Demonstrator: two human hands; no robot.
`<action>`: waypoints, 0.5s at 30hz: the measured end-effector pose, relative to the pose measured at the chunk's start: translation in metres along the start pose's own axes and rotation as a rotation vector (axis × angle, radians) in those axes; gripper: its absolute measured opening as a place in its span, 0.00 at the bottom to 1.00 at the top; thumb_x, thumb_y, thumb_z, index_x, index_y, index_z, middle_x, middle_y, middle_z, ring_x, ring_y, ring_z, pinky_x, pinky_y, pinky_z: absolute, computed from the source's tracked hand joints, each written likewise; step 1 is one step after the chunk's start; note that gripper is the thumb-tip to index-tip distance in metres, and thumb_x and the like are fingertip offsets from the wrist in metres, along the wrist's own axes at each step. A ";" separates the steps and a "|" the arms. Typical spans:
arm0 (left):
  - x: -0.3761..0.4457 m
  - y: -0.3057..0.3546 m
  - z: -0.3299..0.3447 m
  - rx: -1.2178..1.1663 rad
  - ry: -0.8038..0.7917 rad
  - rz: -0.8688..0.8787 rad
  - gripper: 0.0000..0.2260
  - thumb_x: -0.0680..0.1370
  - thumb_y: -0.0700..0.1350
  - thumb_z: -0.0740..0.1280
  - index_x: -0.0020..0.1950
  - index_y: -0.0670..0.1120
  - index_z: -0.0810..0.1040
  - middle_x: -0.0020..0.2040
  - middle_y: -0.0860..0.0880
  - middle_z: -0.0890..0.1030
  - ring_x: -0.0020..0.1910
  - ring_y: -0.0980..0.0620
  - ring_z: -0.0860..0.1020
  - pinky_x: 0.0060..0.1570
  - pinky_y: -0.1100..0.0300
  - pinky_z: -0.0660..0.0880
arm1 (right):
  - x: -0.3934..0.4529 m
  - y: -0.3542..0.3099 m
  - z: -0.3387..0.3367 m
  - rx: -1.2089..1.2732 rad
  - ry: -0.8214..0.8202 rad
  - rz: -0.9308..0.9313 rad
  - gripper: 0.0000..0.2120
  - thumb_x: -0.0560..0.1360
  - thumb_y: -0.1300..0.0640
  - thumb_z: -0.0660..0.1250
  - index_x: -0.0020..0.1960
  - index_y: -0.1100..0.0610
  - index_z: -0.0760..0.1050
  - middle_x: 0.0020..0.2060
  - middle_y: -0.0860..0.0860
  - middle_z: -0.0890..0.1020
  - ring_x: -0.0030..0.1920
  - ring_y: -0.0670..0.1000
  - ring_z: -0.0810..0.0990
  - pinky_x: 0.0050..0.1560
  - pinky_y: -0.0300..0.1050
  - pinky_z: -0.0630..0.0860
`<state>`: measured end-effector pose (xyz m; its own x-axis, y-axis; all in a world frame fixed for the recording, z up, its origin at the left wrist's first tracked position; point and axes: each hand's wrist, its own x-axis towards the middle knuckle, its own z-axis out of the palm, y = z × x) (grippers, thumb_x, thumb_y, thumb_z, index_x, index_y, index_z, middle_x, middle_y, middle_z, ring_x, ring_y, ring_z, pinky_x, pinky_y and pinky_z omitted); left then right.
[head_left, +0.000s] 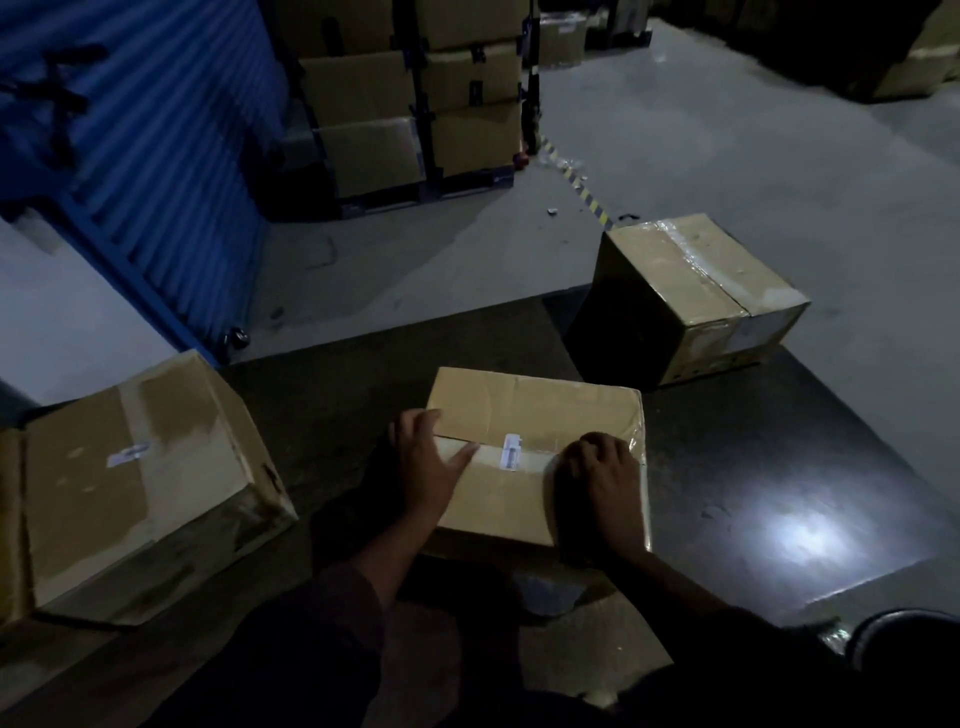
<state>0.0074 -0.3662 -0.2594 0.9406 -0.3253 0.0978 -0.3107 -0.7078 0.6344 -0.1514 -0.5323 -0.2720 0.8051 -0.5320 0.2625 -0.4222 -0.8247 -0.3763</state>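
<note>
A closed brown cardboard box (524, 410) lies on the dark floor right in front of me, with a taped seam and a small white label (511, 451) across its top. My left hand (426, 457) lies flat on the box's left side, fingers straight over the edge and thumb stretched along the seam. My right hand (602, 473) rests on the right end of the seam with its fingers bent down onto the tape; whether it pinches anything is hidden.
A larger worn box (140, 483) sits tilted at my left. A taped box (696, 296) stands on the floor at the back right. Stacked boxes on a blue rack (415, 104) rise behind, beside a blue corrugated wall (156, 130). A dark round object (904, 639) is at the lower right.
</note>
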 end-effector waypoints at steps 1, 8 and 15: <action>0.002 -0.001 0.000 -0.017 0.013 -0.049 0.32 0.69 0.55 0.77 0.69 0.47 0.72 0.69 0.46 0.67 0.67 0.44 0.66 0.64 0.46 0.69 | -0.006 0.005 0.000 -0.026 0.023 0.094 0.12 0.75 0.48 0.61 0.54 0.53 0.75 0.59 0.54 0.74 0.60 0.57 0.71 0.60 0.53 0.68; -0.017 0.007 -0.003 -0.186 -0.013 -0.264 0.35 0.72 0.50 0.76 0.76 0.47 0.66 0.72 0.43 0.68 0.70 0.43 0.68 0.66 0.46 0.68 | -0.015 -0.001 -0.002 -0.040 0.034 0.409 0.14 0.78 0.44 0.61 0.60 0.47 0.73 0.71 0.57 0.65 0.70 0.61 0.63 0.66 0.61 0.66; -0.096 -0.002 0.006 -0.280 0.164 -0.391 0.35 0.73 0.41 0.75 0.77 0.43 0.64 0.80 0.42 0.56 0.77 0.41 0.57 0.74 0.44 0.59 | 0.040 0.001 0.000 0.072 -0.187 0.146 0.16 0.78 0.45 0.62 0.65 0.42 0.73 0.75 0.54 0.62 0.75 0.58 0.57 0.73 0.61 0.57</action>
<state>-0.0828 -0.3376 -0.2745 0.9953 0.0488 -0.0831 0.0962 -0.5541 0.8269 -0.1199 -0.5544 -0.2625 0.8036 -0.5943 0.0336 -0.5147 -0.7221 -0.4623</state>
